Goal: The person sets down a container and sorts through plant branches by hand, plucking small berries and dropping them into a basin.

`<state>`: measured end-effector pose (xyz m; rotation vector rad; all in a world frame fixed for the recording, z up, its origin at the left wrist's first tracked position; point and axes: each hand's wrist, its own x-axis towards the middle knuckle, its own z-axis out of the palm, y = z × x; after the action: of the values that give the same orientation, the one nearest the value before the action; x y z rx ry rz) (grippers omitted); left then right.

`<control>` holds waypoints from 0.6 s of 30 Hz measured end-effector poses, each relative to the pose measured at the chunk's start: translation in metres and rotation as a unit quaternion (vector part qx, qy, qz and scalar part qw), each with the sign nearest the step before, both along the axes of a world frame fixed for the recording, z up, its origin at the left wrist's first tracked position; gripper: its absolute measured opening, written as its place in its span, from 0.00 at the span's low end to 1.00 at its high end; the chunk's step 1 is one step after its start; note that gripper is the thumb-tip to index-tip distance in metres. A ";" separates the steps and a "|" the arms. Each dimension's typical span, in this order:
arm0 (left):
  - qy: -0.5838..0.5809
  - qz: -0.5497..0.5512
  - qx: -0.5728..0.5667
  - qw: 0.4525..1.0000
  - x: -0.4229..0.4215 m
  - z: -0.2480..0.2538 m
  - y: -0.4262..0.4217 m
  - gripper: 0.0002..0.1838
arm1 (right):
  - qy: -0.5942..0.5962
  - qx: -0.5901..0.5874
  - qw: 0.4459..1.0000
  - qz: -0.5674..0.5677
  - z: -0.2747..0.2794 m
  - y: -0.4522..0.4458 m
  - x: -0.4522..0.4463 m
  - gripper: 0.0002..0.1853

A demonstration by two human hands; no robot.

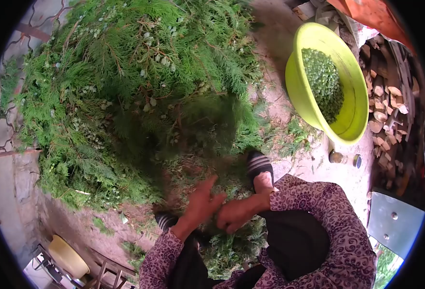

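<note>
My left hand (200, 203) is over the ground between my feet, its fingers apart and pointing up and forward, slightly blurred. I see nothing held in it. Close beside it, my right hand (239, 213) is curled with the fingers bent down; what it holds, if anything, is hidden. In front of both hands lies a large heap of green conifer branches (102, 62) bearing small pale cones. A dark, motion-smeared branch (188, 125) is over the heap's near side. Loose green sprigs (231, 250) lie below the hands.
At the right, a tilted yellow-green basin (357, 106) holds many small green cones (322, 79). A small jar (337, 157) lies near it. Stacked firewood (388, 106) lines the right edge. A pale yellow basin (68, 255) and wooden stool-like frame (107, 274) are at lower left.
</note>
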<state>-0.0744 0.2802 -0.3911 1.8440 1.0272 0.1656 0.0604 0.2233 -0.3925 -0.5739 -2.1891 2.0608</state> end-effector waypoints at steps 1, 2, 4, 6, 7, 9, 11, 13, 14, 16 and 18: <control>0.017 -0.032 -0.075 0.997 -0.001 0.005 -0.002 0.24 | 0.003 -0.013 0.999 0.039 0.007 0.003 0.002 0.09; 0.036 -0.063 -0.148 0.986 -0.005 0.008 -0.004 0.25 | 0.005 -0.014 0.999 0.037 0.005 0.001 0.004 0.09; 0.036 -0.039 -0.066 0.996 -0.024 -0.006 -0.013 0.24 | 0.025 0.001 0.999 -0.023 -0.006 -0.006 0.010 0.11; 0.038 -0.013 0.019 0.999 -0.039 -0.005 -0.009 0.23 | -0.022 0.025 0.989 -0.141 -0.020 -0.004 0.023 0.12; 0.020 -0.028 -0.001 0.999 -0.045 0.003 -0.003 0.22 | -0.030 0.028 0.981 -0.188 -0.020 0.004 0.033 0.12; 0.004 -0.043 -0.021 0.999 -0.049 0.017 -0.002 0.20 | -0.036 0.030 0.971 -0.235 -0.022 0.018 0.050 0.12; -0.053 -0.075 -0.075 0.993 -0.050 0.030 -0.008 0.15 | -0.044 -0.046 0.954 -0.294 -0.019 0.028 0.060 0.15; -0.027 -0.069 -0.041 0.996 -0.056 0.036 -0.011 0.12 | -0.073 -0.028 0.963 -0.259 0.001 0.040 0.061 0.16; -0.006 -0.063 -0.010 0.998 -0.062 0.044 -0.011 0.10 | -0.107 -0.012 0.969 -0.223 0.016 0.043 0.058 0.18; -0.007 -0.001 -0.049 0.999 -0.070 0.072 -0.006 0.09 | -0.089 0.055 0.945 -0.310 0.048 0.045 0.056 0.18; -0.061 0.121 -0.122 0.983 -0.074 0.103 -0.006 0.09 | -0.067 0.128 0.907 -0.395 0.087 0.044 0.063 0.18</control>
<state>-0.1483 0.2742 -0.2876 1.4682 1.1306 0.2829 0.1233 0.2673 -0.3056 -1.3203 -1.7805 1.3153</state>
